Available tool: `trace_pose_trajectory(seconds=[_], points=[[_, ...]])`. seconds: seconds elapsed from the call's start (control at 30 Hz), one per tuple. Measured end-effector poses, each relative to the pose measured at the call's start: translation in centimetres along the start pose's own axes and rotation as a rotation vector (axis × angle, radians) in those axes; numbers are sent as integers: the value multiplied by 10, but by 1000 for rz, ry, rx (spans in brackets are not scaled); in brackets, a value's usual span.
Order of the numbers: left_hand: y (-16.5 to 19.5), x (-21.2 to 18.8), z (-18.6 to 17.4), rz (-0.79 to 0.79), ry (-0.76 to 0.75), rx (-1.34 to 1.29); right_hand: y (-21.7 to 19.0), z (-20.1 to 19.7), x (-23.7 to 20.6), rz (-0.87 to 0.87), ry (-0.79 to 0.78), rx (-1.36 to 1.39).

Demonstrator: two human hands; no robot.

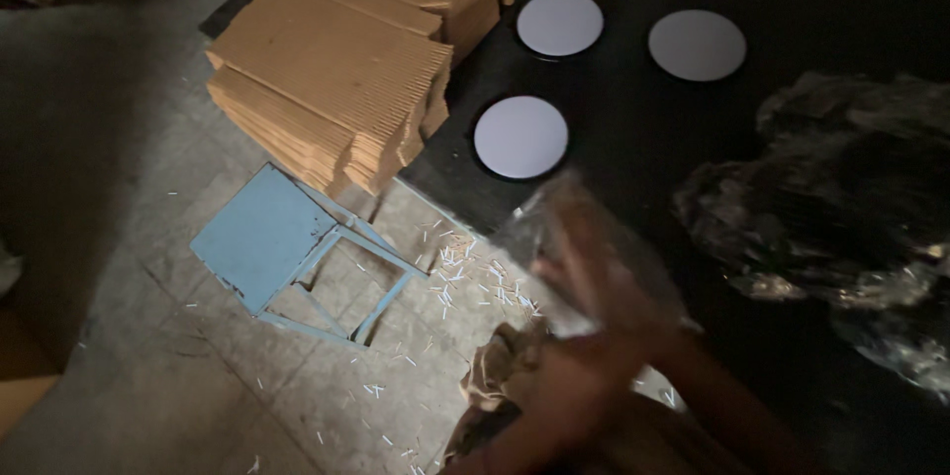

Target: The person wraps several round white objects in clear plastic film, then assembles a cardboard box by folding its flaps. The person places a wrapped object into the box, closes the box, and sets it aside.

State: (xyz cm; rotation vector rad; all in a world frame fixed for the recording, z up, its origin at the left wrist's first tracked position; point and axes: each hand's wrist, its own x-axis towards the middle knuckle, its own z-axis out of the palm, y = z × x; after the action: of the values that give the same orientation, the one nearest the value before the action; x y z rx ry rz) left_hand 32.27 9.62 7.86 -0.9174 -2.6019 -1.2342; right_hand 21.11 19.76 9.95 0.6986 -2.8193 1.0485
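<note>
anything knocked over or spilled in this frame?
Yes. A blue stool lies tipped on its side on the floor, and small white sticks are scattered beside it. The blurred hand holds a clear plastic bag.

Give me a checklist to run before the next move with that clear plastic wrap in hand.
1. Clear plastic wrap held in a hand: ok, though blurred.
2. Which hand holds it: cannot tell.
3. Firm grip on the wrap: cannot tell.
4. Three white discs lying flat and apart on the dark surface: ok.
5. Floor free of litter: not ok, small white sticks lie scattered.
6. Blue stool upright: not ok, it lies tipped over.
</note>
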Motion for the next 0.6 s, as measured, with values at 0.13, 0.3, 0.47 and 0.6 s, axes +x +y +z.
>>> trace_pose_trajectory(seconds=[0.13,0.3,0.47,0.6], points=[[-40,-3,-63,-253,282,262,-7,-16,-18,-316,-332,312],[-36,11,-153,-492,754,289,34,-30,24,-25,-233,495],[-18,33,-209,-308,637,569,87,4,102,-426,205,-220],[-23,49,-225,-282,507,656,106,17,114,-455,181,-315]])
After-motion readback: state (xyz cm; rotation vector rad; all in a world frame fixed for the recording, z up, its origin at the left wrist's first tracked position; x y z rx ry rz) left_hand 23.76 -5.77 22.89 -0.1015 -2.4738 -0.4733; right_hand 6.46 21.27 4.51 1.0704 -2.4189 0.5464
